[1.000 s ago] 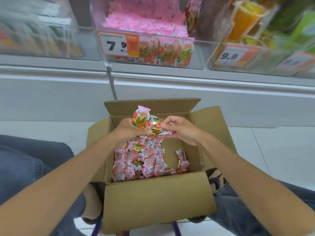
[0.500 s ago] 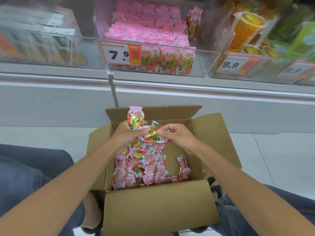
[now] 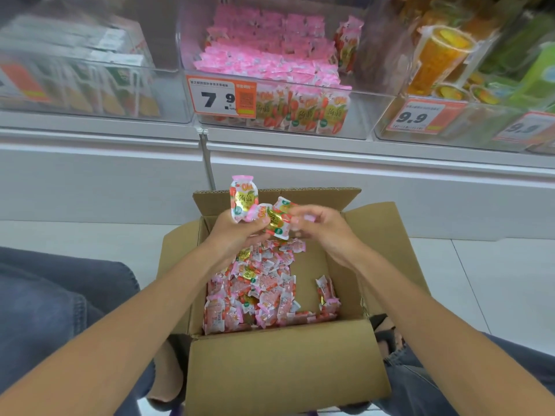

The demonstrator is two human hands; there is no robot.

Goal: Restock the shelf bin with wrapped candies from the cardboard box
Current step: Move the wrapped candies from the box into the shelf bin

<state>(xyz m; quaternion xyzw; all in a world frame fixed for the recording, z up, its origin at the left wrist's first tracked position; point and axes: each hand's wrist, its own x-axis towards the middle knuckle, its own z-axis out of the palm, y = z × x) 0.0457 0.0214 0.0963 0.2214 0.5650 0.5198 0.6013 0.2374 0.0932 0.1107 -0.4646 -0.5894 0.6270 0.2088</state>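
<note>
Stock check, near to far.

1. Cardboard box (image 3: 282, 364): one, on the floor between the person's knees, all four flaps folded open. The near flap hides the front of its contents.
2. Loose wrapped candies (image 3: 255, 295): a heap along the box's left wall and near edge, too many and too overlapped to count. A small cluster (image 3: 326, 292) stands apart by the right wall, with bare cardboard beyond it.
3. Left hand (image 3: 237, 235): raised over the far half of the box, palm up, fingers curled round a bunch of packets. One upright packet (image 3: 244, 199) stands clear above the thumb.
4. Right hand (image 3: 324, 232): level with the left, fingertips (image 3: 297, 216) curled in and pinching the right end of a gold-fronted packet (image 3: 277, 221) that spans the two hands. The fingertips are motion-blurred. At least three packets show in the held bunch; overlap prevents an exact count.
5. Shelf bin (image 3: 359, 115): clear, the middle of three on the shelf above the box. It holds a row of the same candies upright against its front wall and pink rows behind.
6. Price tags: 7.9 (image 3: 220, 96) on the left corner of the middle bin's front and 9.9 (image 3: 416, 117) on the right bin. A third at the right edge is blurred and cut off.
</note>
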